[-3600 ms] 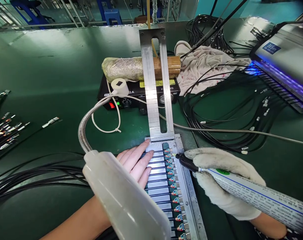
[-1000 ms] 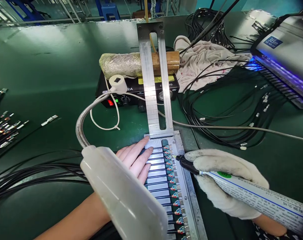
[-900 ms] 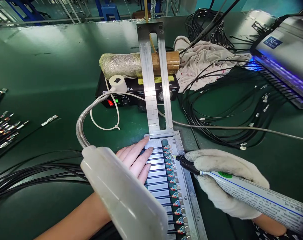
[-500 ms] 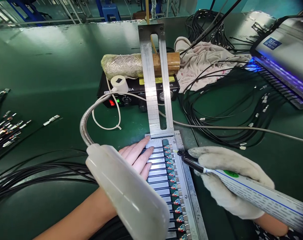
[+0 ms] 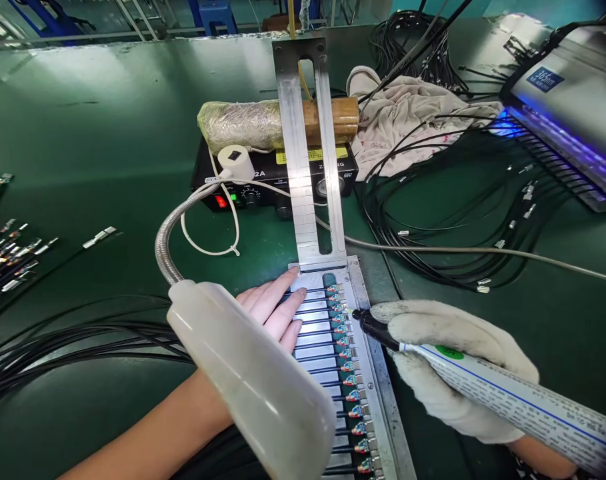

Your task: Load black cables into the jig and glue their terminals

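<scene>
On grn bench (image 5: pixel 143 220), R gloved hand (image 5: pixel 463 327) is clamping wht printed tube (image 5: pixel 527 399), blk nozzle (image 5: pixel 380 329) poking out ahead nr wired connectors (image 5: pixel 350 366), & L hand (image 5: pixel 265 310), fingers (image 5: pixel 285 313) slightly apart, is touching metal jig (image 5: pixel 365 363).

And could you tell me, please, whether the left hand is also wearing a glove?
No, the left hand is bare, while the right hand wears a white glove.
</scene>
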### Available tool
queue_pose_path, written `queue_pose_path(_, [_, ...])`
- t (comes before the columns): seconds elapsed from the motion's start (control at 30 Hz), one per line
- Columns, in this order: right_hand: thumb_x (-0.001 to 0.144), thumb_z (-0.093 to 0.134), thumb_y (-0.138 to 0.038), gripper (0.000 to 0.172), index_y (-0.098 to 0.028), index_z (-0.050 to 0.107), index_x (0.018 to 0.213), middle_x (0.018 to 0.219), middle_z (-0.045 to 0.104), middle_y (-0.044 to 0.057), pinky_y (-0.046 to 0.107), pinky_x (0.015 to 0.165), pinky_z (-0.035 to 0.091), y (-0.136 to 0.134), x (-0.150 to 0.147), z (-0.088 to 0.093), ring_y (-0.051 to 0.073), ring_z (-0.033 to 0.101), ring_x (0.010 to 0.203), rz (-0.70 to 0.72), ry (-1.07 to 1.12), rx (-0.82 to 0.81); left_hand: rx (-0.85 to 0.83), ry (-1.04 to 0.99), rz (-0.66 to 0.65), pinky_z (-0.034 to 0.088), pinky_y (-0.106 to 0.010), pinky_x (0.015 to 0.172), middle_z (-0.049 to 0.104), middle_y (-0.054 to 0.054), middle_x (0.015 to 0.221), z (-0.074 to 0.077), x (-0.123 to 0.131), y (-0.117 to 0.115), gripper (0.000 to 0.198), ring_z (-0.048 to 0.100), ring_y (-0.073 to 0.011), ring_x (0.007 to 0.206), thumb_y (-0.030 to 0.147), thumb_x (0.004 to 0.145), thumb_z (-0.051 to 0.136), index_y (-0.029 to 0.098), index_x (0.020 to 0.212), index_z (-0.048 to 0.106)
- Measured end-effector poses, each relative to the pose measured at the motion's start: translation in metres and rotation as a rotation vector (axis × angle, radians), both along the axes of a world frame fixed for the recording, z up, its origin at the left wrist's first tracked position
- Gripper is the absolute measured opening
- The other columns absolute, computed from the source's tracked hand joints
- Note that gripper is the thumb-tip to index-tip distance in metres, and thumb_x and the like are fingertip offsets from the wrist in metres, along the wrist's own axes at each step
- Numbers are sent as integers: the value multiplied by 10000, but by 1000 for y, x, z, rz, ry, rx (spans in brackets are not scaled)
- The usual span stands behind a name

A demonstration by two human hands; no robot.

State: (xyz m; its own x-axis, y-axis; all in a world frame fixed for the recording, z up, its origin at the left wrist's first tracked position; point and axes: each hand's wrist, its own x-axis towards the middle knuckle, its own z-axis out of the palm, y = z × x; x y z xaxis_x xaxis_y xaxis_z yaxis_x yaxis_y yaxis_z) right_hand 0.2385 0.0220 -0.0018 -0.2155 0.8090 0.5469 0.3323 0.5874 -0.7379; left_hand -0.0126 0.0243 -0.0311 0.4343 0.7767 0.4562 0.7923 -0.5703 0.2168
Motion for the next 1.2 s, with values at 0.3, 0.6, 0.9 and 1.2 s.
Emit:
queue_pose_path(0.3, [739, 736, -76, 322, -189, 692, 1038, 992, 739, 47, 317, 767, 652, 1, -2, 2, 210, 731, 856, 7, 31, -1, 20, -23, -10, 527, -377, 908, 587, -88, 1347, -2, 1, 2, 297, 626, -231, 1095, 195, 955, 423, 193, 1205, 583])
queue_pose_path(0.6, [747, 728, -108, 307, -203, 683, 1035, 962, 749, 53, 341, 712, 661, -1, 0, 5, 220, 736, 814, 4, -29, 22, -17, -25, -5, 513, -387, 929, 569, -84, 1368, -3, -1, 0, 310, 618, -241, 1095, 219, 958, 431, 189, 1224, 586])
queue_pose_path(0.9, [757, 724, -127, 309, -224, 687, 1048, 954, 752, 52, 350, 700, 665, -2, -1, 6, 226, 738, 800, -15, -26, 20, -27, -40, -8, 503, -391, 949, 560, -89, 1375, -1, 0, 0, 313, 610, -247, 1112, 214, 958, 438, 186, 1231, 587])
queue_pose_path(1.2, [739, 739, -92, 301, -196, 695, 1017, 970, 745, 45, 306, 746, 655, 0, -2, 4, 203, 733, 835, -19, -6, 16, 7, -45, -20, 517, -370, 919, 574, -89, 1359, -1, 1, 2, 304, 618, -236, 1095, 203, 952, 435, 179, 1208, 597])
